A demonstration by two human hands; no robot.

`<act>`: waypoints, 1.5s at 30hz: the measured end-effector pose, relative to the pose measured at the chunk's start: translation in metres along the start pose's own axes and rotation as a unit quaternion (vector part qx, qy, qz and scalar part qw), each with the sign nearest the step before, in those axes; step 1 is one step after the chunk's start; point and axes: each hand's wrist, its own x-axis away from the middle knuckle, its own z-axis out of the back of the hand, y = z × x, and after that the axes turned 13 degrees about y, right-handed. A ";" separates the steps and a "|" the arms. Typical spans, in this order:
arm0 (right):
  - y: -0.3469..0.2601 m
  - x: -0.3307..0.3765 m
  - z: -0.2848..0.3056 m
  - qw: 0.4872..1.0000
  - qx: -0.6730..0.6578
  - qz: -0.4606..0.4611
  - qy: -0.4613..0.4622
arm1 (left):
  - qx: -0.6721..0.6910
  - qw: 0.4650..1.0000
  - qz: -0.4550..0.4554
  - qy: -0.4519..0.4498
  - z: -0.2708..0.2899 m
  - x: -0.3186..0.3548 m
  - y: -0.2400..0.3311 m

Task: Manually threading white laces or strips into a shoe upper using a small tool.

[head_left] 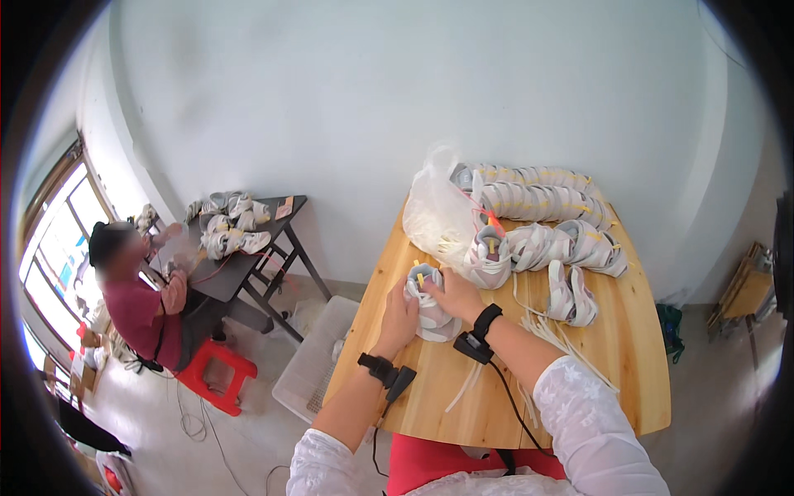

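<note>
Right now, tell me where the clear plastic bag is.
In the head view, the clear plastic bag sits at the far left of the wooden table, left of the shoe rows and beyond both hands.

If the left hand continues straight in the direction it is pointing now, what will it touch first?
The left hand already rests on the small shoe and points up the wooden table. Past that shoe, the clear plastic bag with pale laces probably comes first, though depth is hard to judge.
</note>
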 end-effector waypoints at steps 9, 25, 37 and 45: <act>0.003 0.012 0.046 0.996 0.061 0.007 0.064 | -0.050 0.996 0.031 0.071 0.021 0.022 0.041; 0.023 0.258 0.269 0.958 0.055 0.006 0.283 | 0.112 0.947 -0.100 -0.283 0.004 0.190 0.137; 0.066 0.268 0.220 0.952 0.234 -0.119 0.159 | -0.169 0.965 -0.202 -0.014 -0.006 0.174 0.111; 0.042 0.258 0.193 0.977 0.182 -0.104 0.038 | -0.160 0.961 -0.178 -0.141 -0.056 0.168 0.111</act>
